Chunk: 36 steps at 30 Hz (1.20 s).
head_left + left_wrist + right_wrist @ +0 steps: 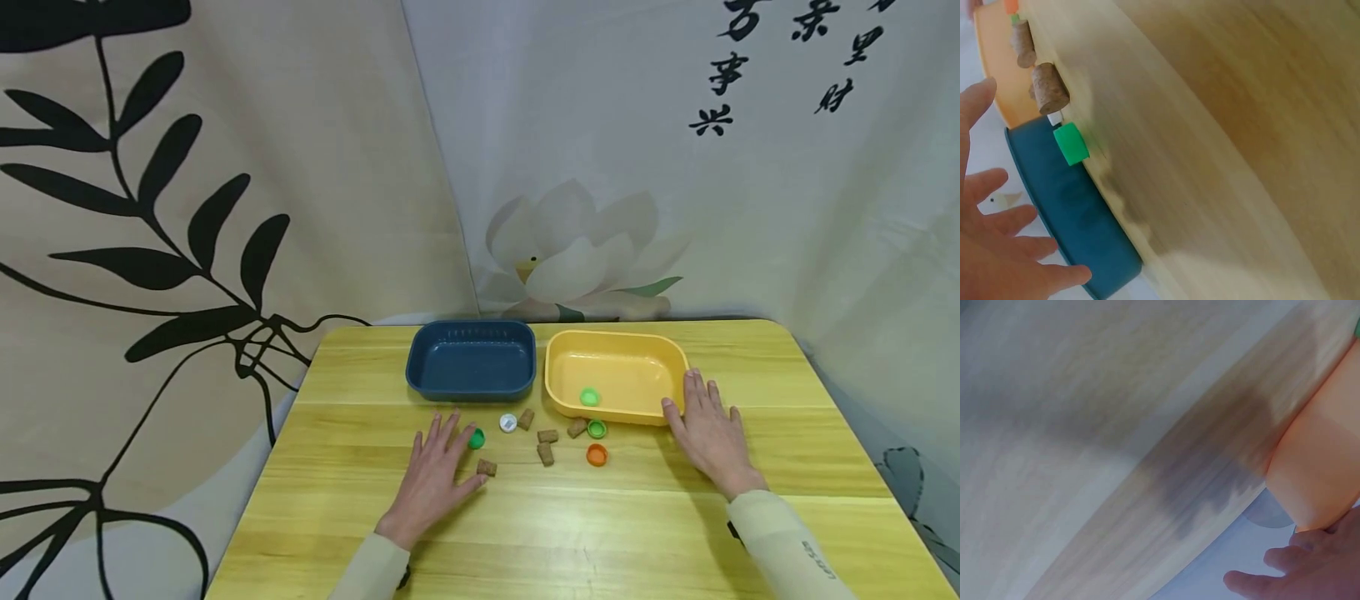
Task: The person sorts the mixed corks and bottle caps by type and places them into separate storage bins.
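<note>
My left hand [435, 475] is spread over the table, fingers extended and holding nothing. Close to its fingertips is a green bottle cap [477, 438], and a cork [487, 467] lies by its thumb; both also appear in the left wrist view, the cap [1071, 144] in front of the dark blue tray [1079, 206]. At the right end of the yellow tray [617, 414], my right hand [708, 437] rests against the side with relaxed fingers. A light green cap [590, 397] lies inside that tray. How the right thumb lies is hidden in the right wrist view.
Between the hands lie a white cap [507, 423], several corks [545, 454], a green cap [596, 429] and an orange cap [597, 455]. The dark blue tray [471, 395] stands left of the yellow one. Behind the wooden table [570, 533] hangs a printed curtain [337, 167].
</note>
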Each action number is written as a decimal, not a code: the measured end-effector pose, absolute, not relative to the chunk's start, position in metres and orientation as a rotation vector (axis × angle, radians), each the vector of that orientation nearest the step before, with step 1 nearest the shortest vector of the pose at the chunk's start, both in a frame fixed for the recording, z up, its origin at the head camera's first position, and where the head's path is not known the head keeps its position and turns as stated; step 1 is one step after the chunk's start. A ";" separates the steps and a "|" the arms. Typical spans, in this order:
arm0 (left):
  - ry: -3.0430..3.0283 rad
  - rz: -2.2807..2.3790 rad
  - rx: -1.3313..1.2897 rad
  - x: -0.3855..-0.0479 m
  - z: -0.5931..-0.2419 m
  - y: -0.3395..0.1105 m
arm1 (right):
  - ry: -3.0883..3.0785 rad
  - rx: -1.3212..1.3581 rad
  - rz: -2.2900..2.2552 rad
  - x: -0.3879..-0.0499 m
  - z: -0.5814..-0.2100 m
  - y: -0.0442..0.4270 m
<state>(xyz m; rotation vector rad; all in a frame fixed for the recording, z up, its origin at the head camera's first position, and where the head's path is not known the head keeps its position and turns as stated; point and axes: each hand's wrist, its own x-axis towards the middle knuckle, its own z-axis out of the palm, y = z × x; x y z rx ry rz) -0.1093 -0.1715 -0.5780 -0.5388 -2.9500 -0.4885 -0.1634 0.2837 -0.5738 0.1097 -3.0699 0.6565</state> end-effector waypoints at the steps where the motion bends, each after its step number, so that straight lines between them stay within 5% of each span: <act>1: -2.953 -0.491 -0.542 -0.110 -0.578 -0.172 | -3.069 0.110 0.656 -0.163 -0.573 0.284; 36: -3.028 -0.693 -0.421 -0.144 -0.582 -0.182 | -3.039 0.074 0.759 -0.173 -0.566 0.288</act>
